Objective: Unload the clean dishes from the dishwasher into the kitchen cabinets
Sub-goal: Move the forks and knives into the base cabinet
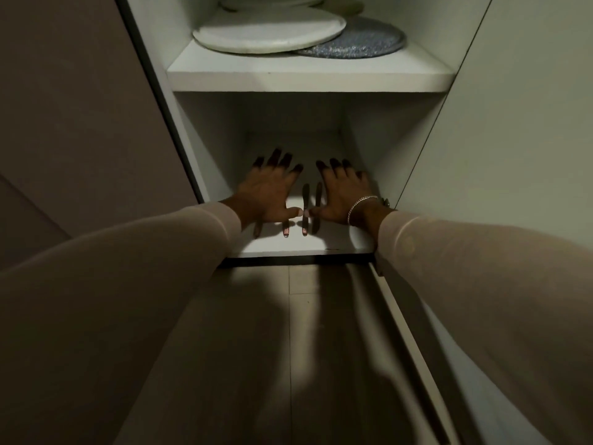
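Sleeved left hand, right hand spread over cutlery under shelf.

bottom shelf: cutlery side by side; upper shelf: white disc, glittery mat

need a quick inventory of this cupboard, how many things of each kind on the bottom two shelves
cutlery pieces on the bottom shelf: 4 (dim light, one partly hidden)
white round disc: 1
blue-grey glittery round mat: 1
total: 6
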